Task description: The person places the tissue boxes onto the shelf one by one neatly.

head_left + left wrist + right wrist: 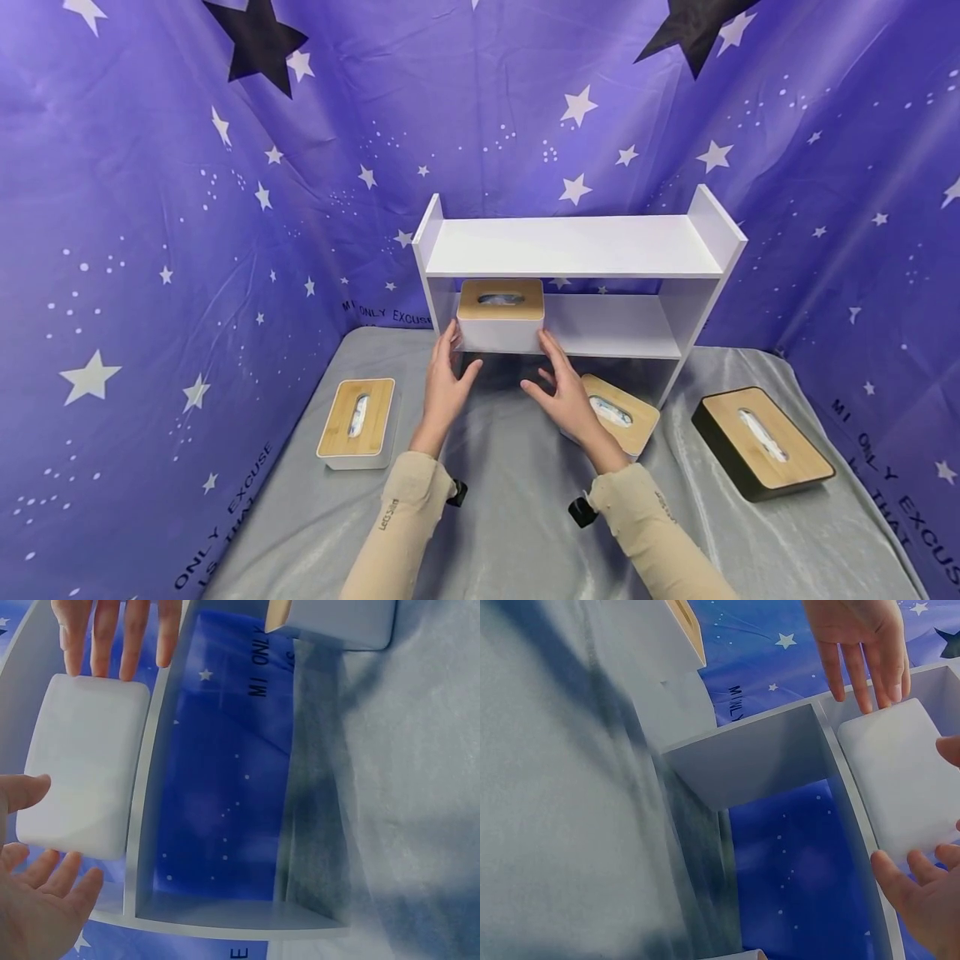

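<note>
A white tissue box (501, 333) with a wooden lid stands on the middle board of a white shelf rack (573, 246), near its left side panel. My left hand (446, 392) is at the box's left end, its fingers fairly straight and the thumb held apart. At the opposite end, the fingertips of my right hand (564, 398) touch or almost touch the box. Both wrist views show the box's plain white face (86, 765) between the two hands; neither hand curls round it.
Another white tissue box (360, 421) lies on the grey cloth (510, 533) at left. A third (622, 412) sits partly behind my right forearm, by the rack's right panel. A dark-sided tissue box (761, 442) is farther right. Purple star-printed curtains (480, 108) surround the table.
</note>
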Available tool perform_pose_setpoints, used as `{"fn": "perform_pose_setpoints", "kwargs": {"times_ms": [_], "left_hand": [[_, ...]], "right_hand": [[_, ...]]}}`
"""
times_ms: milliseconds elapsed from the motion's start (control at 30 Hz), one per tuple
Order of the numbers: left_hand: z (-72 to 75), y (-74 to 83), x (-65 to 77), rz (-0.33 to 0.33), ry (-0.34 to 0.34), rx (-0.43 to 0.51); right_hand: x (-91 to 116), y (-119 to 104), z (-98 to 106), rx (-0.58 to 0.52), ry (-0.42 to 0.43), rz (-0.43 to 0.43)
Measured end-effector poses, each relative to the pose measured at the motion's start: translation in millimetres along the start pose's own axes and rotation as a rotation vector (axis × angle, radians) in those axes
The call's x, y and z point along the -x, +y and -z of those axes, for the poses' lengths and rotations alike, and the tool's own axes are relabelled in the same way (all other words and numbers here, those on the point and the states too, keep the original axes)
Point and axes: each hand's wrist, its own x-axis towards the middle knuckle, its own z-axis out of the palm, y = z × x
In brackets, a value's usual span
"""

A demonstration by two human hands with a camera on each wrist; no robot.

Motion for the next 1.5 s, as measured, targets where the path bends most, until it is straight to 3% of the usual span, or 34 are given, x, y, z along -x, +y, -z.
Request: {"fn": "perform_pose_setpoints", "kwargs": {"times_ms": [400, 667, 1133, 1500], "left_hand": [[-0.8, -5.5, 3.6, 0.003, -0.052, 0.011], [-3.5, -11.7, 13.9, 0.028, -0.06, 0.017], [-16.5, -22.6, 35.0, 0.028, -0.123, 0.009], [-29.9, -26.6, 49.1, 0.026, -0.187, -0.009]], "right_hand": [[3, 2, 0, 0.04, -0.068, 0.028], [8, 46, -2, 0.05, -0.023, -0.004], [30, 65, 13, 0.133, 0.016, -0.054], [50, 79, 28, 0.146, 0.097, -0.069]]}}
